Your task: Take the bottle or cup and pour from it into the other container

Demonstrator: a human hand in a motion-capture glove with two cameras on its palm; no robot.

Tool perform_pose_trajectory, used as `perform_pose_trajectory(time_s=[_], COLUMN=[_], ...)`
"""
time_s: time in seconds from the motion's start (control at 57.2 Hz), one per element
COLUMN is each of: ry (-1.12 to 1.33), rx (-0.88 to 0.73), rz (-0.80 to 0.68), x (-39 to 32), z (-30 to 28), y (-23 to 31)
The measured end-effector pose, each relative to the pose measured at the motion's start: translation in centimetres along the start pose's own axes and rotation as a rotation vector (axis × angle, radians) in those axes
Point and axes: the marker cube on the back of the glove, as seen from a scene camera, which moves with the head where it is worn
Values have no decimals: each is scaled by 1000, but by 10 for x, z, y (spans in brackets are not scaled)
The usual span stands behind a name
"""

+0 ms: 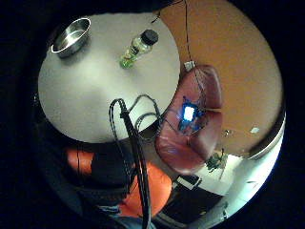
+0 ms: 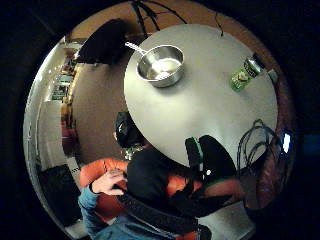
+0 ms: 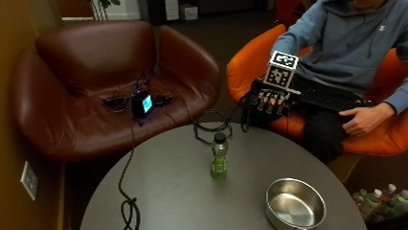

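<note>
1. Steel round pan (image 3: 296, 204), shiny and empty with a thin handle, sits nearest the outside camera on the grey round table (image 3: 178, 191), close to the table's rim on the person's left-hand side.
2. Clear plastic bottle (image 3: 219, 155) with green liquid and a black cap stands upright near the table's middle, well apart from the pan, with bare tabletop all around it.
3. A black cable (image 3: 127, 191) runs across the table's other side and over its edge toward the brown leather armchair (image 3: 96, 81), apart from the bottle.
4. More cable loops (image 3: 213, 125) lie at the far rim of the table, just beyond the bottle.
5. The gloved right hand (image 3: 273, 103) hangs above the far edge of the table, fingers pointing down and relaxed, holding nothing, apart from the bottle.
6. The bare left hand (image 3: 363, 120) rests on the person's lap in the orange chair (image 3: 255, 62).
</note>
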Motion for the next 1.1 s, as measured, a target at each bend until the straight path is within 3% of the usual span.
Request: perform_pose_trajectory(time_s=[0.682, 1.101], ry=[-46, -86], rx=[-18, 1], rz=[22, 1], x=[26, 64], z=[16, 26], y=[-44, -25])
